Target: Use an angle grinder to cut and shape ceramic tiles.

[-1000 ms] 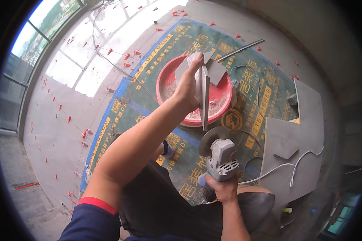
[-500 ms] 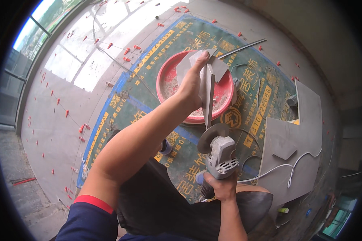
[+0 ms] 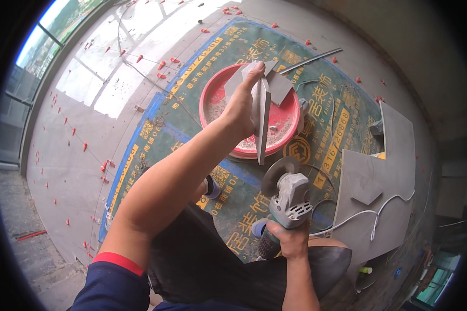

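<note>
My left hand [image 3: 242, 106] grips a narrow grey tile piece [image 3: 263, 124], held on edge above a red round basin [image 3: 207, 103]. The thumb lies along the tile's upper end, and the other fingers are hidden behind it. Grey tile offcuts [image 3: 281, 89] rest across the basin, with pale dust and chips inside. Down to the right, my right hand [image 3: 291, 239] is wrapped around the body of an angle grinder [image 3: 293, 199]. Its round disc [image 3: 279, 175] points up toward the tile's lower end, with a gap between them. I cannot tell whether the disc spins.
A green protective sheet [image 3: 192, 135] with yellow print lies under the basin. Large cut tiles [image 3: 399, 171] lie to the right, bearing a small offcut [image 3: 367, 192] and a white cable [image 3: 374, 223]. Red tile-levelling clips [image 3: 104, 166] dot the floor at left. A metal strip [image 3: 314, 59] lies beyond the basin.
The tile piece has turned slightly and shifted left, showing more of its edge. The grinder has moved a little right and its disc now stands apart from the tile.
</note>
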The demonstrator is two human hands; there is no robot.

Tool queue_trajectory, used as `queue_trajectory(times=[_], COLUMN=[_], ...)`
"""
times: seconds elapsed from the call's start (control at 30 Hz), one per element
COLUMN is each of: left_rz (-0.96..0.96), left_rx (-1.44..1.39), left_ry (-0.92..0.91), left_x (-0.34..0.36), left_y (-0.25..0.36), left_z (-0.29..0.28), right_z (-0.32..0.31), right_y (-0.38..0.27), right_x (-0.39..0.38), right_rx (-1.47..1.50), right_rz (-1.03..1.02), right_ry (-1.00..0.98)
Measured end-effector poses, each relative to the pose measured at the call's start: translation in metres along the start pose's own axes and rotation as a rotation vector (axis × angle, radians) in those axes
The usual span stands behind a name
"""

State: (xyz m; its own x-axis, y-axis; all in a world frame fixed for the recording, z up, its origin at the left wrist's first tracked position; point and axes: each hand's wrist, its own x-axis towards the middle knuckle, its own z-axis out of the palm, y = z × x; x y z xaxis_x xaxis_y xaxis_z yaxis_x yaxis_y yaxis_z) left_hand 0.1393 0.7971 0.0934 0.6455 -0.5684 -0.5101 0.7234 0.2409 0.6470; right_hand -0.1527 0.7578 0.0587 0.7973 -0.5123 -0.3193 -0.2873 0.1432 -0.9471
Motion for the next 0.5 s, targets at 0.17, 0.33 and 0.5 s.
queue_trajectory(times=[0.17,0.33,0.5], left_rz=[-0.030,-0.014,-0.013], left_rx=[0.011,0.019,0.025], left_ry=[0.021,0.033,0.007], left_x=[0.001,0.011,0.010], left_y=[-0.005,-0.011,-0.010], left_z=[0.003,-0.001,-0.003], right_z=[0.005,0.007,0.009], right_y=[-0.007,-0.004,-0.011], right_x=[0.000,0.000,0.002], right_rx=[-0.121,-0.181,-0.161], right_rz=[-0.091,-0.108,-0.134], right_ry=[-0.043,-0.059,-0.052])
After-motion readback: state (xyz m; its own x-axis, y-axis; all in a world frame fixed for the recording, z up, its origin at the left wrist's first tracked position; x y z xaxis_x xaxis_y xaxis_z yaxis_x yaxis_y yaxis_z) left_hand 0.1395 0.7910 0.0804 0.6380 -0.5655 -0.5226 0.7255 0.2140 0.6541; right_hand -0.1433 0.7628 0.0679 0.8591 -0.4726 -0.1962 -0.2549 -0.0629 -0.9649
